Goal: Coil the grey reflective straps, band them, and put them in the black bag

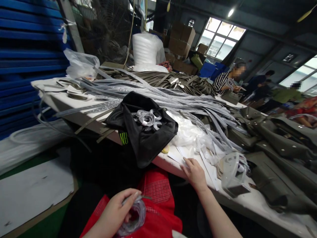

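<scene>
My left hand [116,210] is low over my lap, fingers closed on a bundle of thin grey cords [132,218]. My right hand [194,172] rests on the white table's near edge [168,163], fingers curled down on white paper sheets [182,155]. Just left of that hand lies a black bag [146,140] with a coil of grey cords [147,118] in its open top. A red cloth [158,201] covers my lap.
Long grey strips [173,99] fan across the table. Olive fabric pieces [277,138] pile at the right, clear plastic packaging [234,173] near the edge. A white foam roll [147,49] and cardboard boxes [182,41] stand behind. Several people work at the far right. Blue panels [27,49] stand on the left.
</scene>
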A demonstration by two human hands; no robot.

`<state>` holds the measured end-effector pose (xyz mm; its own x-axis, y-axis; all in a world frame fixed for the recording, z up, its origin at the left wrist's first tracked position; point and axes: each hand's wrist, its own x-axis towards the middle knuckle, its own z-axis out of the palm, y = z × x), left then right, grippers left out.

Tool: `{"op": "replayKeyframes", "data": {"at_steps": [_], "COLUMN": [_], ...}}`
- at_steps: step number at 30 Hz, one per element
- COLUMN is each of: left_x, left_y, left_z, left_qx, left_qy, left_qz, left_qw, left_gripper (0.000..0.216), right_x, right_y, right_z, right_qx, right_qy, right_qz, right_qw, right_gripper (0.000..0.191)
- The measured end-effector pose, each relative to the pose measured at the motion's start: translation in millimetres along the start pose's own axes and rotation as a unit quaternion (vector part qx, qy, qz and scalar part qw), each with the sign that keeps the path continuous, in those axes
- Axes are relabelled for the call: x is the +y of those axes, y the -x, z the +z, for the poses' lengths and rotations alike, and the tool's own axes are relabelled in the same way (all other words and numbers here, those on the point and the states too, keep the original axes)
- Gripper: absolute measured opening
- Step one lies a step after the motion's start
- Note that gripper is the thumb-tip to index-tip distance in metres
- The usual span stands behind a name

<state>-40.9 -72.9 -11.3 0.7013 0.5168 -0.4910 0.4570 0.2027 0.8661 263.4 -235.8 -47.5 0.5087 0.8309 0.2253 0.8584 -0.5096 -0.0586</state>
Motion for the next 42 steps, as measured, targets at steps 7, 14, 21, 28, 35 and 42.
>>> {"op": "replayKeyframes", "data": {"at_steps": [7, 14, 21, 28, 35, 42], "left_x": [-6, -3, -5, -8, 13, 11], "left_y": [-5, -8, -8, -2, -21, -29], "left_z": [0, 0, 2, 3, -8, -11], "left_qx": [-0.008, -0.003, -0.004, -0.021, 0.146, 0.131], "left_qy": [-0.001, -0.016, -0.012, -0.023, 0.049, 0.068], "left_qz": [-0.005, -0.020, -0.025, 0.019, 0.017, 0.040], "left_qw": [1.000, 1.000, 1.000, 0.999, 0.988, 0.988], "left_gripper": [0.055, 0.061, 0.063, 0.049, 0.059, 0.058], "right_x": [7, 7, 3, 3, -18, -24], "right_y": [1, -8, -9, -8, -19, -20], "right_z": [2, -9, -8, 4, 1, 11], "right_qx": [-0.002, -0.046, -0.019, 0.089, 0.155, 0.041], "right_qy": [-0.042, -0.043, -0.046, -0.006, -0.035, 0.033], "right_qz": [-0.010, -0.035, -0.026, 0.014, 0.096, -0.021], "right_qw": [0.999, 0.997, 0.998, 0.996, 0.983, 0.998], "right_gripper": [0.026, 0.026, 0.020, 0.024, 0.031, 0.024]}}
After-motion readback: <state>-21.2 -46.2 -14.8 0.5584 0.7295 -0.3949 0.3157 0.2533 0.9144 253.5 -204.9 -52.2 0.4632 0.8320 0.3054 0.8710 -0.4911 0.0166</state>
